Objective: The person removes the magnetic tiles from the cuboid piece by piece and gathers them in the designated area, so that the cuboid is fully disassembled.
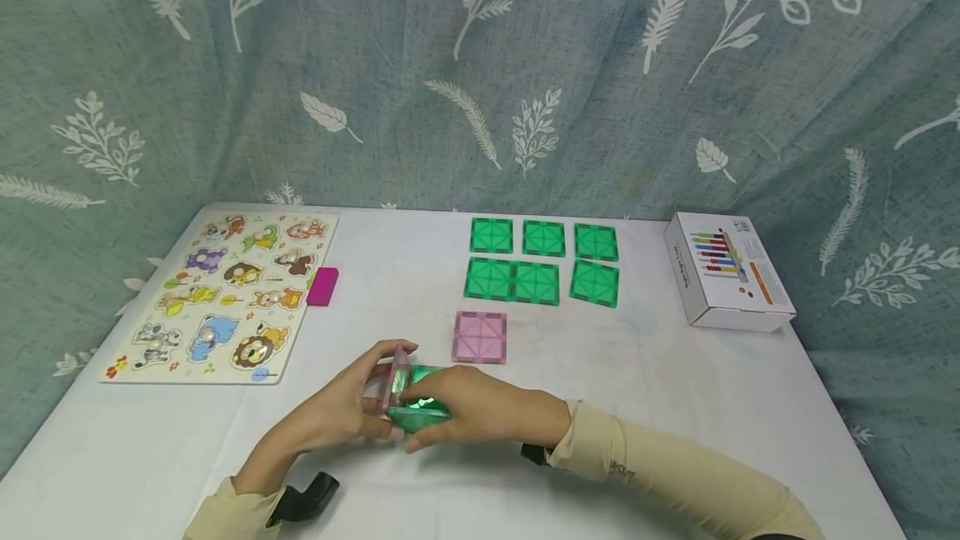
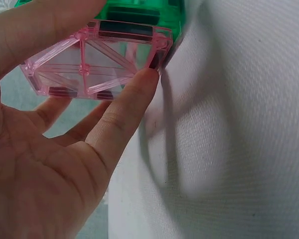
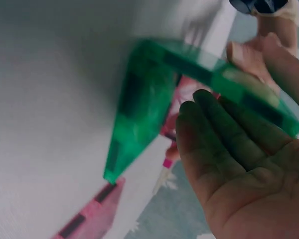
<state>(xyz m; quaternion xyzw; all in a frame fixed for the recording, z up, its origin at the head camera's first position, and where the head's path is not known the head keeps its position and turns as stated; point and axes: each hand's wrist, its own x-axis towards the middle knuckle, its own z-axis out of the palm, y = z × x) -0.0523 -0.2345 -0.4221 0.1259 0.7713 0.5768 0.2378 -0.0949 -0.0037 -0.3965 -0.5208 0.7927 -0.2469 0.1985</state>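
Two hands meet near the front edge of a white table (image 1: 675, 407), working a small cluster of translucent magnetic tiles. The left hand (image 1: 341, 411) grasps a pink tile (image 1: 397, 377) that stands on edge, thumb over its top and fingers (image 2: 132, 107) curled behind it; the left wrist view shows a fingertip set against the tile's lower corner where it meets the tablecloth. The right hand (image 1: 480, 407) lies arched over a green tile (image 1: 420, 417), its fingers bent around the piece and pressing it up against the pink one; from the right wrist, the green tile (image 3: 189, 99) is blurred and tilted above the cupped palm. Both forearms, in cream sleeves, angle inward from the near edge, the right one crossing in from the far right, and a dark strap sits at the left wrist.

Just beyond the hands, a second pink tile (image 1: 480, 337) lies flat on the cloth. Farther back, six green tiles (image 1: 543, 260) are laid flat in two rows of three. To the left rests an animal puzzle board (image 1: 225, 294), with a small magenta block (image 1: 323, 286) just beside its right edge. At the far right sits a white box (image 1: 726, 272) printed with coloured bars. A grey-green curtain (image 1: 480, 65) with a pale leaf pattern hangs behind the table.
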